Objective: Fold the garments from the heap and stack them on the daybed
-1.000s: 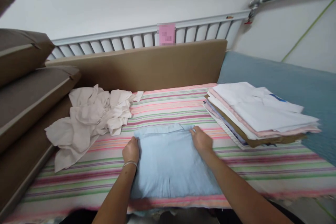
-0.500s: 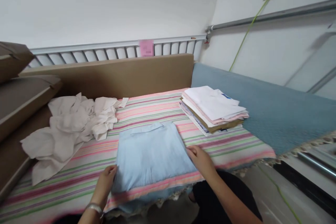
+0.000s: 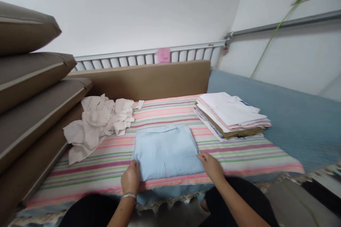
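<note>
Between left fingers [image 3: 133, 165] and right fingers [image 3: 204, 157], blue garment [image 3: 166, 152], touching both

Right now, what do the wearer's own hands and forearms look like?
Both forearms are bare, with no sleeves in view. The left hand, ungloved, has a silvery bracelet at its wrist; the right hand is ungloved too, with none.

The garment [image 3: 166, 152] is light blue — the sheet [image 3: 165, 115] striped pink-and-green.

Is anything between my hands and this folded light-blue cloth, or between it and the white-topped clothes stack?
Nothing visible: left hand and right hand touch the cloth at its sides; only striped fabric shows between it and the stack.
</note>
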`<state>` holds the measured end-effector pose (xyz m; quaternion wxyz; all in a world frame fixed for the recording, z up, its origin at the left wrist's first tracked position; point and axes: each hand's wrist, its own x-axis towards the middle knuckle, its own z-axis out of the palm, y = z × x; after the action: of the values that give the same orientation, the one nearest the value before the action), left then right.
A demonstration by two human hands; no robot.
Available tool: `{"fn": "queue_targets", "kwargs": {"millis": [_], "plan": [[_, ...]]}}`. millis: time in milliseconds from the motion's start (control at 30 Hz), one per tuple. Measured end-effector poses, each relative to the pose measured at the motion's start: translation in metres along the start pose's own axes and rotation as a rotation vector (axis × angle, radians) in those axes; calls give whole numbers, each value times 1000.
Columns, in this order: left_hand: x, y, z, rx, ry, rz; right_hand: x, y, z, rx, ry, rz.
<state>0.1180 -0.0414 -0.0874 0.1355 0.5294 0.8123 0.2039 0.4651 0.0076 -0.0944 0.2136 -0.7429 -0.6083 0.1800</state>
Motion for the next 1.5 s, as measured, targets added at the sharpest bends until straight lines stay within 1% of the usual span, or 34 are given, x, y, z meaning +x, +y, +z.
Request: {"fn": "queue_targets", "kwargs": {"millis": [133, 267, 367, 467, 567, 633, 700, 767, 800, 833, 867, 900, 967, 1067, 1133, 1233, 1300, 1333, 1400, 1500], "plan": [[4, -7, 2, 121, -41, 24, 7, -5, -10, 103, -8, -2], [13, -15, 4, 81, -72, 26, 10, -22, -23, 111, 82, -58], [16, -17, 5, 30, -86, 31, 12, -41, -28, 45, 123, -93], [17, -19, 7, 7, -91, 34, 17, -56, -27, -49, 130, -85], [20, -23, 8, -3, -91, 30, 27, -64, -24, -114, 122, -50], [26, -22, 3, -49, -56, 39, 36, -66, -21, -147, 101, -36], [35, -13, -8, -98, 63, 86, 43, -66, -19, -158, 77, -39], [47, 7, -22, -121, 210, 182, 48, -66, -17, -144, 60, -44], [52, 22, -29, -122, 254, 244, 50, -66, -16, -130, 54, -46], [58, 40, -34, -117, 269, 313, 51, -66, -16, -113, 48, -51], [64, 60, -37, -106, 247, 387, 52, -66, -15, -93, 40, -58], [69, 83, -37, -83, 198, 469, 53, -66, -15, -70, 33, -66], [80, 129, -28, -11, 59, 643, 54, -65, -14, -14, 17, -88], [101, 191, 2, 93, -161, 857, 56, -64, -16, 73, 4, -130], [117, 223, 27, 140, -272, 931, 59, -61, -17, 117, -3, -149], [142, 253, 59, 184, -419, 976, 65, -56, -17, 155, -7, -152], [155, 265, 71, 195, -516, 999, 69, -53, -16, 177, -17, -138], [159, 269, 73, 193, -562, 1009, 70, -51, -16, 188, -25, -133], [163, 275, 72, 173, -629, 1019, 71, -49, -16, 207, -39, -130], [163, 275, 56, 96, -674, 984, 68, -49, -20, 252, -19, -131]]}}
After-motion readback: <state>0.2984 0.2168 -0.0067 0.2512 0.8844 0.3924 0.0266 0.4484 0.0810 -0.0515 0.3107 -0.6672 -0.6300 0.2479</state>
